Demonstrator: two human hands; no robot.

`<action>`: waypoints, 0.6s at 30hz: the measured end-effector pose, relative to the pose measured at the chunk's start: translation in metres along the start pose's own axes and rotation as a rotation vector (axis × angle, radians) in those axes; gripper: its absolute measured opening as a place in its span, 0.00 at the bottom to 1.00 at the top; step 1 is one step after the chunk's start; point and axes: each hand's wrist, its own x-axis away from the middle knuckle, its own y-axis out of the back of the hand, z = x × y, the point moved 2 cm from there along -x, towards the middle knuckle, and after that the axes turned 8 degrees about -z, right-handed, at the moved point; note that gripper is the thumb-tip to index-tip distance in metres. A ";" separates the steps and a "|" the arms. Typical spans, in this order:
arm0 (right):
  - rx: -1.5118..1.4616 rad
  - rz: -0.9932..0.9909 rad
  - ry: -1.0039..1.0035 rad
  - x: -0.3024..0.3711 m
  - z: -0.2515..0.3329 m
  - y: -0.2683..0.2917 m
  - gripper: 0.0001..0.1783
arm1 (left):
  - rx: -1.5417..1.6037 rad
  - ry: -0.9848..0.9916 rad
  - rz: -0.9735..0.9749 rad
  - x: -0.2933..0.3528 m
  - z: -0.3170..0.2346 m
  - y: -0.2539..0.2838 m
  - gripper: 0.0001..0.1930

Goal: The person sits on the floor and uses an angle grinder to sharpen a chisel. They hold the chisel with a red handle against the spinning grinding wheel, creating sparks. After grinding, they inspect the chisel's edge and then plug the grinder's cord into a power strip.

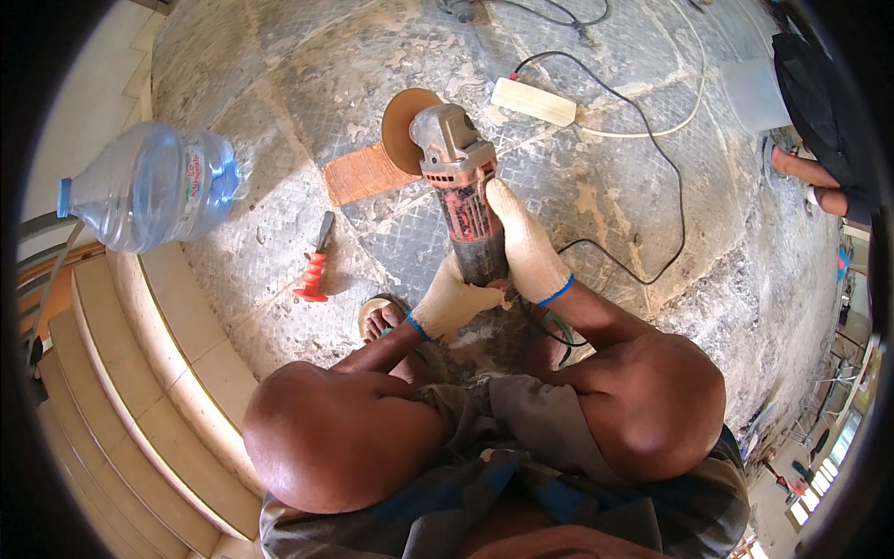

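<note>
Both my hands, in white knit gloves with blue cuffs, are closed on a red and black angle grinder (466, 210). Lower on its body, near the cord end, is my left hand (452, 300). Along the grinder's right side lies my right hand (519, 240), its thumb side up near the gear head. A round tan disc (407, 130) sits on the tool's left, overlapping a flat reddish-brown tile or board (371, 176) on the floor. To the left of that, a chisel (317, 261) with an orange-red handle lies on the floor.
A large clear water bottle (163, 186) lies at the left by curved tiled steps (140, 410). A white power strip (533, 102) and a black cord (678, 177) lie on the patchy floor (596, 214). Another person's legs (812, 172) and a translucent bucket (752, 96) are at the right.
</note>
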 end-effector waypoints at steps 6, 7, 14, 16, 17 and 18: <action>0.420 0.070 0.257 0.013 0.012 -0.001 0.30 | -0.048 -0.086 -0.061 0.001 0.004 0.009 0.19; 0.428 0.088 0.256 0.015 0.013 -0.001 0.31 | -0.050 -0.074 -0.066 0.001 0.005 0.010 0.19; 0.624 -0.056 0.381 0.013 0.018 0.000 0.44 | -0.163 -0.268 -0.150 -0.016 -0.012 -0.006 0.20; 0.647 -0.071 0.402 0.011 0.022 0.005 0.43 | -0.170 -0.288 -0.207 -0.022 -0.018 -0.011 0.20; 0.661 -0.077 0.404 0.009 0.025 0.009 0.43 | -0.153 -0.212 -0.158 -0.025 -0.018 -0.014 0.19; 0.660 -0.055 0.401 0.008 0.028 0.014 0.42 | -0.136 -0.138 -0.109 -0.029 -0.019 -0.015 0.19</action>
